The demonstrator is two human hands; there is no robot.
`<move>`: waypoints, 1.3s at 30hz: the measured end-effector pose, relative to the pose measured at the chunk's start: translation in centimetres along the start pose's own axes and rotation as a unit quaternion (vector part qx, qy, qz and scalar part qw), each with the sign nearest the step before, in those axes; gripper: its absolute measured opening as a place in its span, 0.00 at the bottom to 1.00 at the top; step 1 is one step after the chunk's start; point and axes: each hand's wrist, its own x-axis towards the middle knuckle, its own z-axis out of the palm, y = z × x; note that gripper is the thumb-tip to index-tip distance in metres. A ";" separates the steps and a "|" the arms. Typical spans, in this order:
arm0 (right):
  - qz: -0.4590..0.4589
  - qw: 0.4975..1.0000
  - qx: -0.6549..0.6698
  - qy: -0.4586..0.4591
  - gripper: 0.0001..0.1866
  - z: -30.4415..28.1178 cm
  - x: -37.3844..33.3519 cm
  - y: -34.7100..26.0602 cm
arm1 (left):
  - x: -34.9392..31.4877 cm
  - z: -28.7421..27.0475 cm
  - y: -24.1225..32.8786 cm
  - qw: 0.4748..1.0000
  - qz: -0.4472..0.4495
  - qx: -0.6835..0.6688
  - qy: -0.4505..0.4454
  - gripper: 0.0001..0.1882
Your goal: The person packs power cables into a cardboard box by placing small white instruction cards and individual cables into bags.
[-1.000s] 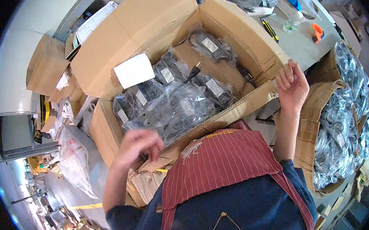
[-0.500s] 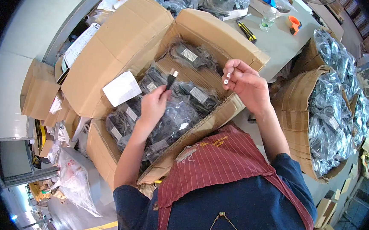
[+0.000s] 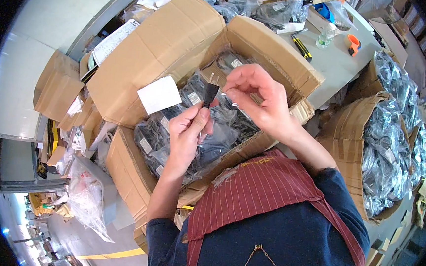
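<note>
My left hand (image 3: 188, 129) is closed round a black power plug (image 3: 210, 93), whose metal prongs point up and away from me. Close to its right, my right hand (image 3: 255, 94) pinches small white round pieces (image 3: 229, 99) between thumb and fingers, apart from the prongs. Both hands are above an open cardboard box (image 3: 155, 45) filled with bagged black cords (image 3: 191, 156) bearing white labels. A white paper sheet (image 3: 159, 94) lies at the box's left inner side. What lies under my hands in the box is partly hidden.
To the right stand cartons (image 3: 346, 137) heaped with clear-bagged items (image 3: 387, 150). On the grey table at the back are a yellow-black utility knife (image 3: 302, 46), a clear bottle (image 3: 325, 36) and an orange tape dispenser (image 3: 352, 44). A grey bin (image 3: 112, 195) with plastic bags stands at the left.
My right hand has moved left and come near the plug, still pinching the white pieces. My left hand has shifted slightly right and down in the view, holding the plug.
</note>
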 end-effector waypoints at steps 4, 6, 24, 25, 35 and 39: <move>-0.067 0.993 -0.096 -0.004 0.12 0.9 0.2 -0.1 | -0.5 0.4 0.1 1.000 0.007 -0.023 0.002 0.18; -0.081 0.991 -0.109 0.003 0.12 1.2 0.2 0.2 | -0.8 0.5 0.1 1.000 0.009 -0.022 0.003 0.18; -0.227 0.922 -0.311 0.035 0.15 1.5 -0.7 0.6 | -0.8 0.8 -0.4 0.999 0.004 -0.036 0.013 0.17; -0.252 0.902 -0.349 0.029 0.17 1.5 -0.8 0.6 | -0.7 0.8 -0.5 0.999 0.004 -0.036 0.013 0.17; -0.086 0.941 -0.328 -0.011 0.22 0.9 -0.5 -0.6 | -1.0 0.4 -1.1 0.998 -0.006 -0.067 0.004 0.17; -0.071 0.950 -0.303 -0.031 0.17 0.3 0.5 -0.3 | -1.2 0.4 -0.8 0.997 -0.013 -0.067 -0.045 0.17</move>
